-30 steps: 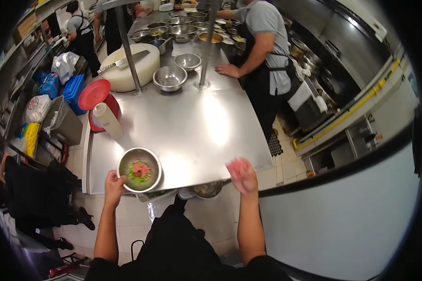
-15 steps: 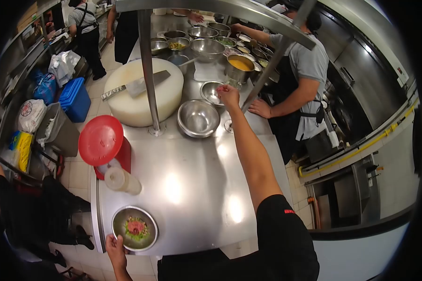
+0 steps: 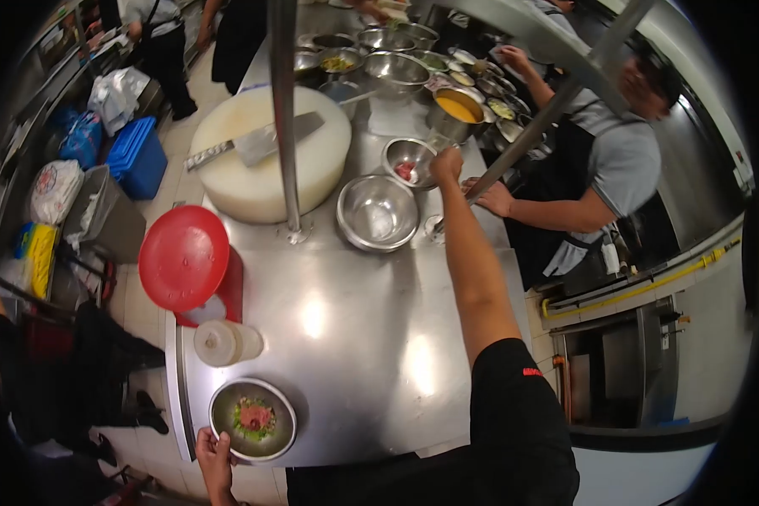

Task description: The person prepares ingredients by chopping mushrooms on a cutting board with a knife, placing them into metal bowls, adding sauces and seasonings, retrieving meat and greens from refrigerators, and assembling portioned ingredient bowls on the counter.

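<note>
In the head view, my left hand (image 3: 215,460) holds the rim of a metal mixing bowl (image 3: 285,413) at the table's near left edge, thumb over the rim. Chopped green pieces with a pinkish-red mound (image 3: 255,417) lie in it. My right arm stretches far across the table. Its hand (image 3: 447,167) is closed at the right rim of a small metal bowl (image 3: 394,152) with red, meat-like pieces (image 3: 406,171) inside. The fingertips are hidden, so I cannot tell what they grip. A larger metal bowl (image 3: 378,212) stands just in front.
A cleaver (image 3: 261,145) lies on the round white chopping block (image 3: 228,194). Metal posts (image 3: 283,110) rise from the table. A red bin (image 3: 184,257) and squeeze bottle (image 3: 226,343) stand left. A co-worker (image 3: 616,160) leans in at right, near a pot of orange liquid (image 3: 460,108).
My right hand has moved from above the small bowl to its right rim, and red pieces now show inside. The view has shifted slightly. My left hand keeps hold of its bowl.
</note>
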### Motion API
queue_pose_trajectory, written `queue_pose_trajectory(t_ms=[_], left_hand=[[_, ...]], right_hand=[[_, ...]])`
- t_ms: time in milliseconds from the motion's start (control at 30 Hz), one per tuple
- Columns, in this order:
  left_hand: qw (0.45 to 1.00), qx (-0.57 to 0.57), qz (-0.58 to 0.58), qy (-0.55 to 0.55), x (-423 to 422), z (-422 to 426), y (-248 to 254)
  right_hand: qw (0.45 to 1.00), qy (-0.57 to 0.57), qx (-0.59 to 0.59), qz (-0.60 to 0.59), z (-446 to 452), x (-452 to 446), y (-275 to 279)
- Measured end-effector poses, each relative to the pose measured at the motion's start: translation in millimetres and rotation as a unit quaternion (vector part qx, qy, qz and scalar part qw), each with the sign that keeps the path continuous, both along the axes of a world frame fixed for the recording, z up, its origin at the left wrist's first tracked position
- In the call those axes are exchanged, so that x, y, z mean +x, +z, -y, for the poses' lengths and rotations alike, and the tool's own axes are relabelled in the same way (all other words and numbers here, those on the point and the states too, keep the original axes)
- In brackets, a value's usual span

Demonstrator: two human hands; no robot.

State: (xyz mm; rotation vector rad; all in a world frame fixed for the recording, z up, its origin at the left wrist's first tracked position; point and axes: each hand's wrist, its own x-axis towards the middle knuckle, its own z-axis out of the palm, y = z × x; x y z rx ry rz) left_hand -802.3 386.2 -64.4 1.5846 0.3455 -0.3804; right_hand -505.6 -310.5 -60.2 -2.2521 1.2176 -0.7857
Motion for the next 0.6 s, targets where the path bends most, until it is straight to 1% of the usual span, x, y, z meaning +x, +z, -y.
queue_pose_trajectory(t_ms=[33,67,100,133,167,200,233,267,300,333,400,433,467,533,567,600], left_hand=[[0.999,0.036,0.004,-0.015,3,3,6],[0.995,0.099,0.010,-0.026,8,7,7],[0.994,0.106,-0.003,-0.030,14,16,14],[0.990,0.133,-0.026,-0.024,16,18,12],[0.996,0.084,-0.021,-0.023,18,21,9],[0.999,0.038,-0.031,-0.009,19,26,13],[0.999,-0.003,-0.035,0.002,16,24,8],[0.999,-0.020,-0.025,-0.010,15,25,8],[0.998,-0.054,-0.041,-0.019,13,22,4],[0.998,-0.050,-0.043,-0.015,13,21,5],[0.998,-0.036,-0.054,-0.023,10,26,7],[0.996,-0.055,-0.060,-0.021,8,26,7],[0.996,-0.056,-0.061,-0.023,6,28,7],[0.996,-0.059,-0.056,-0.034,2,31,8],[0.996,-0.061,-0.056,-0.040,2,33,8],[0.994,-0.059,-0.068,-0.056,1,34,6]], right_hand=[[0.997,0.006,-0.068,-0.035,-6,-4,8],[0.972,0.028,-0.231,-0.024,29,6,-28],[0.960,0.036,-0.278,0.000,84,30,-81],[0.941,0.087,-0.296,-0.141,64,5,-40],[0.862,0.139,-0.324,-0.364,78,9,-39],[0.840,0.179,-0.336,-0.387,81,5,-40],[0.837,0.173,-0.294,-0.428,86,12,-39],[0.888,0.105,-0.205,-0.399,108,26,-57],[0.918,0.083,-0.155,-0.355,89,22,-50],[0.944,0.053,-0.104,-0.308,84,19,-45],[0.931,0.062,-0.113,-0.341,81,20,-43],[0.919,0.068,-0.123,-0.368,85,21,-43],[0.919,0.067,-0.123,-0.369,88,19,-42],[0.918,0.164,-0.116,-0.342,62,7,-19],[0.900,0.198,-0.159,-0.354,59,5,-14],[0.834,0.247,-0.290,-0.400,58,4,-17]])
